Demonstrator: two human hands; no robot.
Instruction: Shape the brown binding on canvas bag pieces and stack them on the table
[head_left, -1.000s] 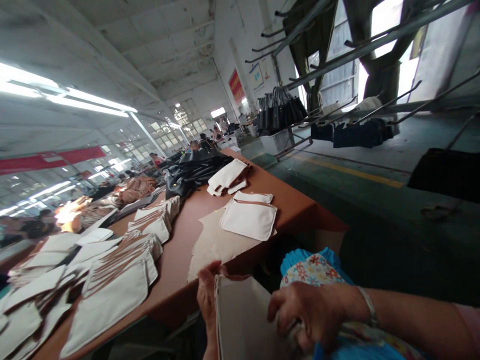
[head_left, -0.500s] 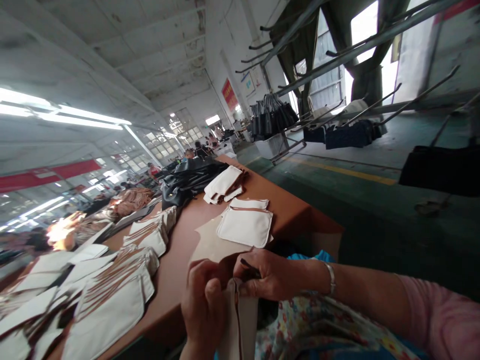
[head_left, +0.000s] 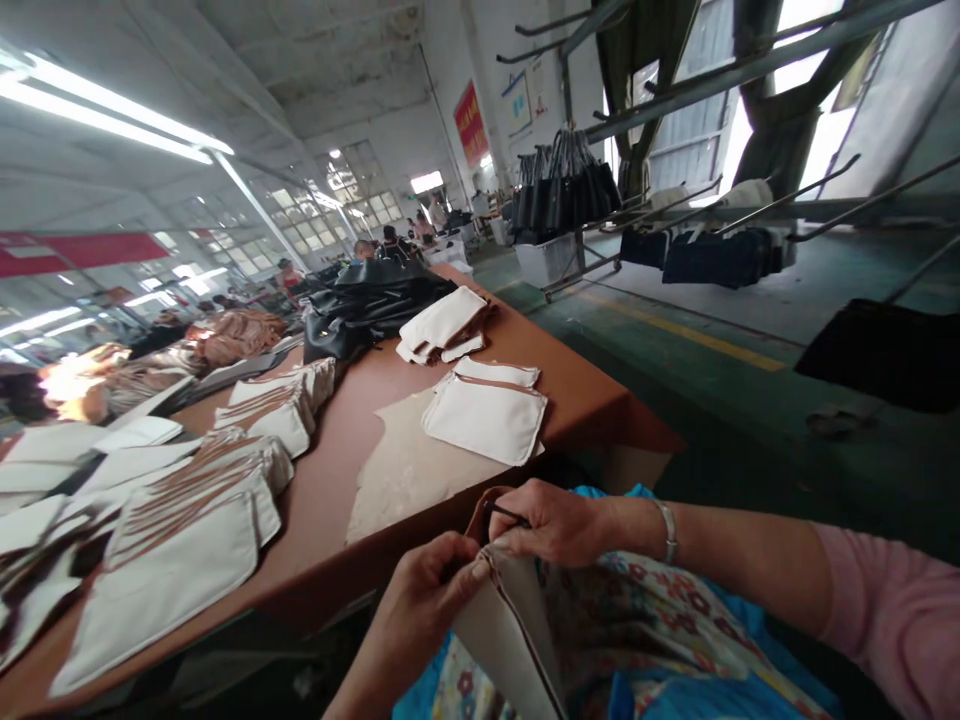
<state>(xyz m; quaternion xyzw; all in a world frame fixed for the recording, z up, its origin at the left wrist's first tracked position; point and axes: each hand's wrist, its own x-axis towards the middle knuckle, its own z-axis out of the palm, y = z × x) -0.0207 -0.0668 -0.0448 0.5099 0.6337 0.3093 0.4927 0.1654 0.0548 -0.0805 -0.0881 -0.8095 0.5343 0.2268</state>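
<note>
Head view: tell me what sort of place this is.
Probably a bag workshop: black bags hanging, pale pieces laid out on a table, and strip lights overhead.

Held pouch [head_left: 499,625]: leather-like, smooth, matt. Counter [head_left: 577,370]: smooth, faint sheen. Sheet [head_left: 394,475]: paper-like, matt, slightly rough. Bags [head_left: 382,298] on counter: leather-like, glossy along folds. Apron [head_left: 652,610]: printed cloth, matt. Sleeve [head_left: 885,600]: matt cloth. Bracelet [head_left: 667,530]: shiny metal. Rack bar [head_left: 720,81]: dull metal. Crate [head_left: 550,262]: plastic-looking.

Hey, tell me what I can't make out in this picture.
All in the head view:
Thin dark object: one end hidden by the right hand.
Pale piece being held: lower end cut off by the bottom edge.
Red wall banner: lettering too small to read.
</note>
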